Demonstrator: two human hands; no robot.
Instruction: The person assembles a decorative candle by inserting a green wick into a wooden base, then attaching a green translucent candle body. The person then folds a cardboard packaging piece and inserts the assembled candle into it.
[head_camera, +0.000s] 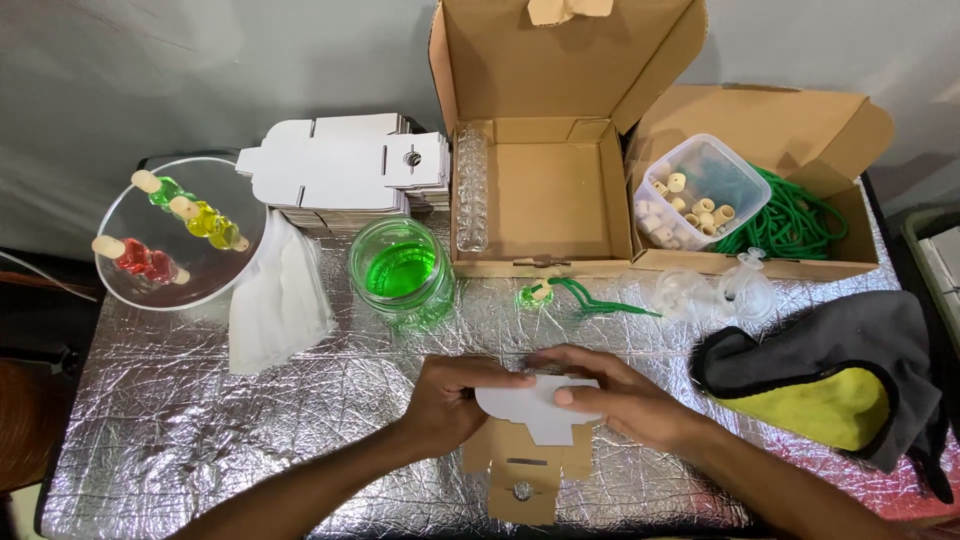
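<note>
Head view: both hands (455, 400) (610, 395) grip a card blank (535, 408); jar (402, 270) holds green liquid — perhaps dye.

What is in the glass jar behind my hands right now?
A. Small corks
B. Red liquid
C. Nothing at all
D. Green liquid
D: the glass jar holds bright green liquid; it stands between the white cloth and the open cardboard box, beyond the left hand and right hand that fold a small white carton blank.
</note>
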